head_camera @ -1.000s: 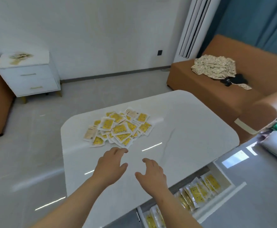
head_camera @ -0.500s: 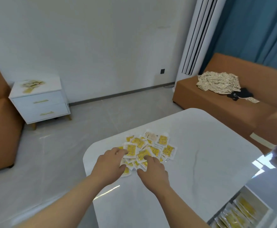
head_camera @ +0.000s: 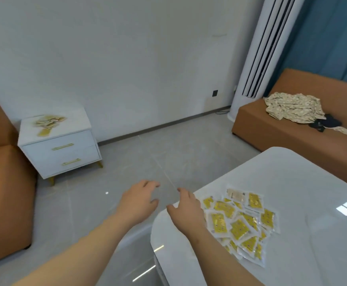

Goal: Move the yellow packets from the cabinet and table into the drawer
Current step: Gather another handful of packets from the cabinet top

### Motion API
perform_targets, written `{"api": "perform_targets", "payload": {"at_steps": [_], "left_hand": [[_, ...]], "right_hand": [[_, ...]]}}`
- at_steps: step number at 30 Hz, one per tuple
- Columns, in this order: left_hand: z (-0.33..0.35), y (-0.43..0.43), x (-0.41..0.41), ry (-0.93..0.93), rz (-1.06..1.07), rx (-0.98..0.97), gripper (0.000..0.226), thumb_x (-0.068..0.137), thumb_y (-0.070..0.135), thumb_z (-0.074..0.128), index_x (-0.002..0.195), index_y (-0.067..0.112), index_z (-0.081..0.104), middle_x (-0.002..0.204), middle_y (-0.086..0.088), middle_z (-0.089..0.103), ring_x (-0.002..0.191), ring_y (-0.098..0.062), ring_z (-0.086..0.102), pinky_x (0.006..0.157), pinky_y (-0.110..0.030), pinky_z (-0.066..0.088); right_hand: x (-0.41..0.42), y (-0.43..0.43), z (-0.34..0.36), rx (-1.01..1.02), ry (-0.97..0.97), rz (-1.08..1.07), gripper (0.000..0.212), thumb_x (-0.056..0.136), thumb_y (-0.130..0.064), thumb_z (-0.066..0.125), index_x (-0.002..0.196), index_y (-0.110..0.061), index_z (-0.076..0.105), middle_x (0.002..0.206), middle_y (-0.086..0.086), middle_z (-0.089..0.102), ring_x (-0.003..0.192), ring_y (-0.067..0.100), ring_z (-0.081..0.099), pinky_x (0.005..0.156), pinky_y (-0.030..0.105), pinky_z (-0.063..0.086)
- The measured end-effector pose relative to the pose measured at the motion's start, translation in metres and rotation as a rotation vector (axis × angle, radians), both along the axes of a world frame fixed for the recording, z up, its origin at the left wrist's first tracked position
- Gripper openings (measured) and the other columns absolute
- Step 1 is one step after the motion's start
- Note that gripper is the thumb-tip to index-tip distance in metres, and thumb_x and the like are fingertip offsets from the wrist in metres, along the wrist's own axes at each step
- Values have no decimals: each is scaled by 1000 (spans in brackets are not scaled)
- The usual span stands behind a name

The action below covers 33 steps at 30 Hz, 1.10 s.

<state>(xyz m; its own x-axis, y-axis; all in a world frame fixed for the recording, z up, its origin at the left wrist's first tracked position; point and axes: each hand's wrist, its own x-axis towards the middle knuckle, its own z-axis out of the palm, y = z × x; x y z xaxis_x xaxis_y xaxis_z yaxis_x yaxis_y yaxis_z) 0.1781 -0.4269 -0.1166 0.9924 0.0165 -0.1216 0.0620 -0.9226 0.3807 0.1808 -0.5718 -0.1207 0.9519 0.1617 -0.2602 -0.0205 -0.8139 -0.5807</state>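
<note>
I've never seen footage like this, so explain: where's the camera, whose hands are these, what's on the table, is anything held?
No machine here: a person wears one camera on the head, looking forward and down at their own arms. The left hand hovers over the floor, the right hand over the corner of the white table. Both have relaxed fingers and hold nothing. A heap of yellow packets lies on the table; more packets sit on the white cabinet.

Two hands showed: the left hand (head_camera: pixel 139 201) and the right hand (head_camera: pixel 186 211). One desk (head_camera: pixel 292 254) carried one heap of yellow packets (head_camera: pixel 238 221), more than a dozen, overlapping past exact count. One cabinet (head_camera: pixel 44 159) with two drawers (head_camera: pixel 62 146) bore a smaller heap (head_camera: pixel 47 122), too blurred to count.
</note>
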Motion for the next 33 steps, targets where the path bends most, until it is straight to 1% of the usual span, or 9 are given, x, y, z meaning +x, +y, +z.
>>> {"api": "perform_targets", "payload": {"at_steps": [4, 7, 10, 13, 17, 20, 25, 31, 33], "left_hand": [[-3, 95, 41, 68, 19, 58, 46, 94, 34, 47, 138, 28, 35, 143, 4, 38, 130, -19, 39, 105, -34, 35], [-10, 156, 78, 84, 68, 73, 44, 95, 33, 45, 137, 28, 36, 142, 4, 40, 127, -19, 43, 103, -33, 36], [-19, 213, 129, 72, 113, 65, 41, 95, 31, 45, 136, 28, 38, 140, 4, 42, 125, -18, 45, 101, -32, 38], [-32, 268, 192, 66, 150, 84, 41, 95, 31, 46, 135, 29, 39, 140, 5, 42, 126, -17, 44, 101, -32, 37], [-37, 334, 277, 114, 211, 43, 42, 95, 31, 46, 136, 29, 38, 142, 5, 41, 127, -17, 43, 103, -33, 37], [-34, 384, 332, 118, 251, 33, 43, 93, 28, 47, 135, 29, 40, 139, 4, 44, 125, -17, 45, 100, -33, 39], [-38, 475, 407, 122, 352, -2, 40, 94, 27, 45, 134, 27, 40, 139, 2, 43, 124, -18, 46, 99, -32, 40], [-73, 605, 480, 160, 429, -99, 39, 94, 29, 46, 133, 26, 41, 137, 0, 43, 124, -20, 46, 99, -35, 41], [-81, 652, 498, 197, 447, -112, 39, 94, 29, 46, 132, 26, 41, 136, -1, 44, 122, -20, 47, 97, -34, 41]], "right_hand": [[49, 87, 3, -31, 18, 22, 60, 90, -31, 48, 144, -20, 26, 148, 2, 31, 134, 26, 32, 107, 37, 31], [93, 145, -3, -61, 52, 79, 54, 92, -32, 46, 143, -20, 31, 147, 2, 33, 133, 25, 33, 107, 37, 30], [151, 204, -15, -77, 67, 131, 49, 93, -34, 46, 139, -20, 37, 145, 2, 37, 132, 24, 35, 107, 35, 30], [221, 265, -27, -74, 76, 188, 48, 93, -34, 45, 138, -19, 37, 145, 2, 37, 131, 24, 36, 106, 37, 32], [317, 336, -28, -78, 98, 256, 46, 94, -31, 44, 138, -19, 37, 144, 3, 37, 129, 24, 38, 104, 36, 32], [381, 389, -21, -90, 102, 295, 46, 95, -30, 43, 139, -19, 36, 144, 3, 37, 129, 25, 38, 104, 36, 32], [462, 483, -22, -76, 94, 356, 52, 95, -27, 43, 144, -20, 28, 147, 4, 33, 129, 25, 39, 104, 37, 33], [545, 615, -57, -64, 212, 381, 53, 91, -22, 46, 142, -17, 32, 144, 6, 38, 127, 26, 42, 102, 36, 38], [564, 663, -66, -46, 269, 394, 54, 91, -24, 48, 142, -17, 32, 143, 6, 40, 127, 25, 44, 104, 37, 39]]}}
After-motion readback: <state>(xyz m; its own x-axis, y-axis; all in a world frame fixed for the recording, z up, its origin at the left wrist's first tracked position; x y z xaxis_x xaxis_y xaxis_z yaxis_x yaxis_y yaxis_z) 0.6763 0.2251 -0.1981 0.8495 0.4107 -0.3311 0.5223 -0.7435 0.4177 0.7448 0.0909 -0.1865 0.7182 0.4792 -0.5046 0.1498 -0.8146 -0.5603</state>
